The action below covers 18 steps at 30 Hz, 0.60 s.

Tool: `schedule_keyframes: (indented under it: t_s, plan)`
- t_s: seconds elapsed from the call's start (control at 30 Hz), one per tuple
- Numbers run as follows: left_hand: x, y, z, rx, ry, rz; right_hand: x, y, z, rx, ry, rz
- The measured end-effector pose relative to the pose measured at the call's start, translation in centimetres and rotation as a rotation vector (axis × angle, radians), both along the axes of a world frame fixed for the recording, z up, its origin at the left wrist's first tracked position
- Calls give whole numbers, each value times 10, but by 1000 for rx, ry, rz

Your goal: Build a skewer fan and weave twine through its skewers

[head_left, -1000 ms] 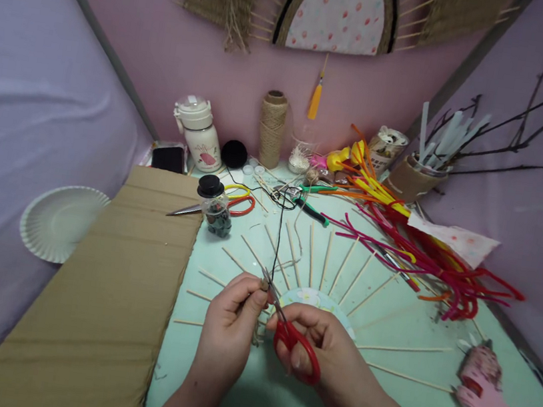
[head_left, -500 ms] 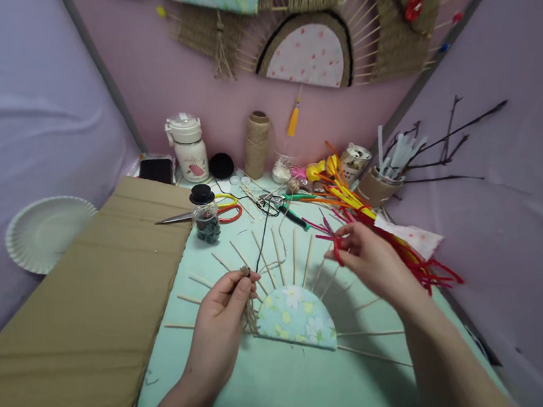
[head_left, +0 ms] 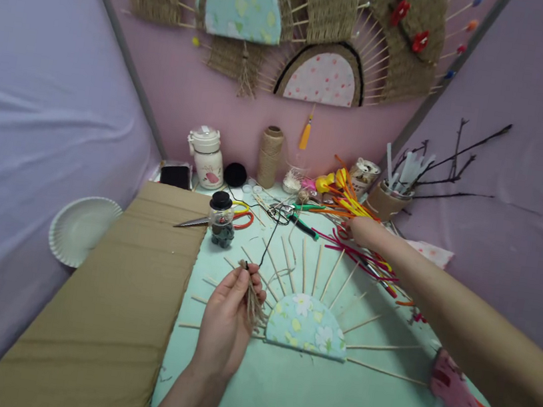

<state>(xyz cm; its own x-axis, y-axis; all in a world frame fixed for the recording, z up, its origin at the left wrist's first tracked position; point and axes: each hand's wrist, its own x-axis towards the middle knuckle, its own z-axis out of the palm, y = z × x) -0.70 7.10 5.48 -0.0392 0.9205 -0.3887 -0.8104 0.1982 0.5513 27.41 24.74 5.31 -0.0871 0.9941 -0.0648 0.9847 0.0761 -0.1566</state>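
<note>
My left hand (head_left: 230, 312) pinches a tassel of jute twine (head_left: 253, 305) near its top, and its loose strands hang to the right. A black cord (head_left: 270, 242) is tied at the tassel's head and runs back to a tangle on the table. My right hand (head_left: 363, 233) reaches to the back right, with its fingers partly hidden, around the red handle of small scissors (head_left: 343, 232). Beside the left hand lies a half-round panel of flowered blue cloth (head_left: 307, 326), with thin wooden sticks (head_left: 317, 270) fanning out from it.
Corrugated cardboard (head_left: 99, 314) and a paper plate (head_left: 82, 231) lie at left. Orange-handled scissors (head_left: 244, 218) rest behind a small jar (head_left: 222, 227). A twine spool (head_left: 270, 156), a white bottle (head_left: 205, 159) and pipe cleaners (head_left: 352, 201) stand or lie behind. A pink glue gun (head_left: 463, 399) lies at right.
My right hand has moved back with the scissors, from above the sticks to the pile of pipe cleaners. My left hand still holds the tassel. The view has shifted, revealing the glue gun.
</note>
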Motion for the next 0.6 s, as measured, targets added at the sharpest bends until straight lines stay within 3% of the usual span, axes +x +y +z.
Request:
schedule_keyframes:
  t_s: [0.07,0.13,0.23,0.33,0.43,0.53,0.6]
  plan:
    - [0,0,0,-1,-6,-7,-14,-10,11,16,-23,7]
    - [1,-1,0,0,-3,-15,-40,-30,24,13,14,102]
    - [2,-3,1,26,9,-38,-93,-67,40,-229,337,595]
    - [1,-4,2,77,39,-72,-138,-79,51,-354,327,853]
    - [-1,-4,3,102,69,-61,-158,-43,72,-177,267,772]
    - [-3,-2,2,100,36,-44,-159,13,104,265,431,522]
    - [-5,0,1,94,-21,-35,-158,33,118,415,507,439]
